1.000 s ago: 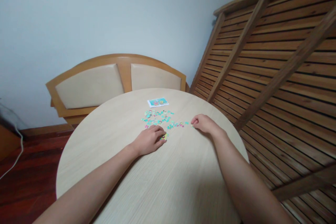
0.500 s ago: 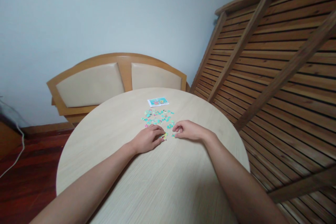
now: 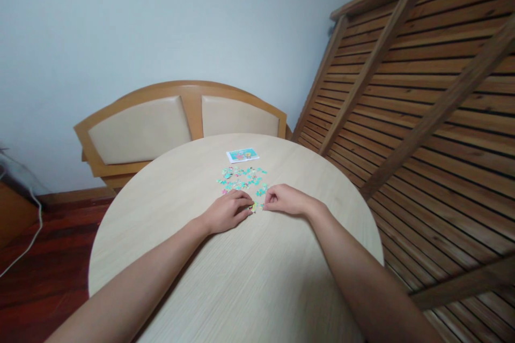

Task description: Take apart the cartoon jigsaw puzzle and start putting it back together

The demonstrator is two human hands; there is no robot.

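Observation:
Several small turquoise and pink puzzle pieces [image 3: 242, 179] lie scattered on a round pale wooden table [image 3: 225, 284]. A little picture card [image 3: 242, 155] lies just beyond them. My left hand [image 3: 225, 212] rests on the table with its fingers curled, the fingertips pressing on a small joined piece [image 3: 253, 207]. My right hand [image 3: 286, 199] sits close beside it, fingers pinched together at a puzzle piece by the same spot. The two hands nearly touch at their fingertips.
A wooden bench back with two cream cushions [image 3: 177, 120] stands behind the table against a pale blue wall. A slatted wooden frame [image 3: 422, 102] leans along the right. Dark red floorboards and a white cable [image 3: 28, 236] show at the left.
My right hand has slid left from the right end of the scattered pieces to meet my left hand's fingertips. The left hand has barely moved.

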